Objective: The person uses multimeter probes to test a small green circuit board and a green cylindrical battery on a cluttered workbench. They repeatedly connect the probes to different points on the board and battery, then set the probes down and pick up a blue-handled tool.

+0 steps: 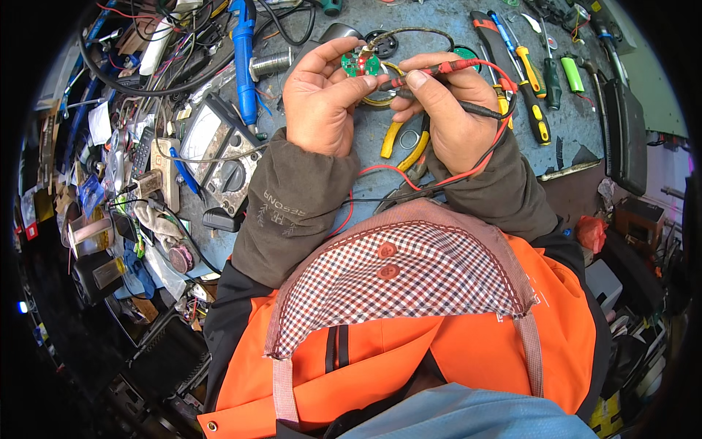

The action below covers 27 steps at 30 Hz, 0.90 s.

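Near the top centre, my left hand grips a small round green circuit board between thumb and fingers; a cable runs from its top. Just right of it, my right hand holds a red test probe and a black test probe, both aimed toward the board; whether their tips touch it is too small to tell. Red and black leads hang from them across my lap. Below and between my hands lie yellow-handled pliers. A second round green piece lies behind my right hand.
The blue work mat holds screwdrivers, a green cell, a blue solder sucker, a solder spool and a dusty grey instrument. Dense clutter covers the left; a black case stands at the right edge.
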Each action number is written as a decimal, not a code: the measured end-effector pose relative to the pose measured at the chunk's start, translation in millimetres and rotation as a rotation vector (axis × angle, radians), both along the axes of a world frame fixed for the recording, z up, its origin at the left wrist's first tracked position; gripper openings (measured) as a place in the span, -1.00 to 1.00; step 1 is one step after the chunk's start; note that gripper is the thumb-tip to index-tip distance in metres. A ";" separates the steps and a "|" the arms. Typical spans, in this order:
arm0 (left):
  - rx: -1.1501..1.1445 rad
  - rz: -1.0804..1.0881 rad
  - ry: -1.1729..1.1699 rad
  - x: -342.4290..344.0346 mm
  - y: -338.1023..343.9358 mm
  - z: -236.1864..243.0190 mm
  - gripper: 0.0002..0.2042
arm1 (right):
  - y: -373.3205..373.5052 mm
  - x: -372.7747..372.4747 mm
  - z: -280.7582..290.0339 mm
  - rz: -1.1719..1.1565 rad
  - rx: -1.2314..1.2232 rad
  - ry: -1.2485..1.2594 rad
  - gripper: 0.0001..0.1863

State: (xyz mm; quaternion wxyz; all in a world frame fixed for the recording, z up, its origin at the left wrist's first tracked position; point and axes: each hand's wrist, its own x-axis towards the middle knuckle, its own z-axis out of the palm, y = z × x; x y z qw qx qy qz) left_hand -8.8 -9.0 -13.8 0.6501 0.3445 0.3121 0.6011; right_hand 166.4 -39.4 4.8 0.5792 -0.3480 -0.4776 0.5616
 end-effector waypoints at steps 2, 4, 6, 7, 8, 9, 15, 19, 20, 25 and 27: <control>-0.002 0.000 0.004 0.4 -0.1 0.7 -0.52 | 0.0 -0.1 0.5 -0.003 0.006 -0.019 -0.79; 0.002 0.001 0.003 0.9 -0.3 0.8 -0.52 | -0.2 -0.5 1.1 -0.011 0.015 -0.055 -0.76; 0.006 0.001 0.001 0.9 -0.3 0.5 -0.52 | 0.0 0.3 0.6 0.000 0.006 -0.028 -0.79; 0.008 -0.001 0.000 0.6 -0.1 -0.1 -0.52 | 0.1 0.5 0.4 0.006 0.002 -0.014 -0.79; 0.010 -0.002 -0.001 0.3 -0.1 -0.6 -0.52 | 0.1 0.5 0.4 0.005 0.003 -0.015 -0.80; 0.010 -0.004 0.000 0.2 -0.1 -0.9 -0.52 | 0.1 0.4 0.3 0.004 0.005 -0.017 -0.80; 0.004 -0.012 -0.002 0.0 0.1 -0.2 -0.51 | -0.4 0.2 0.2 -0.003 0.007 -0.016 -0.80; -0.002 -0.006 0.012 0.3 -0.5 1.1 -0.50 | -0.4 0.5 -0.9 0.001 0.002 -0.014 -0.80; -0.003 -0.004 0.016 0.4 -0.5 1.4 -0.50 | -0.4 0.6 -0.7 0.001 0.004 -0.018 -0.80; -0.007 -0.007 0.020 0.5 -0.2 1.7 -0.50 | -1.1 0.8 0.8 -0.001 0.000 -0.030 -0.80; -0.004 -0.005 0.020 0.4 -0.3 1.1 -0.50 | -1.2 1.1 1.3 0.002 -0.001 -0.033 -0.80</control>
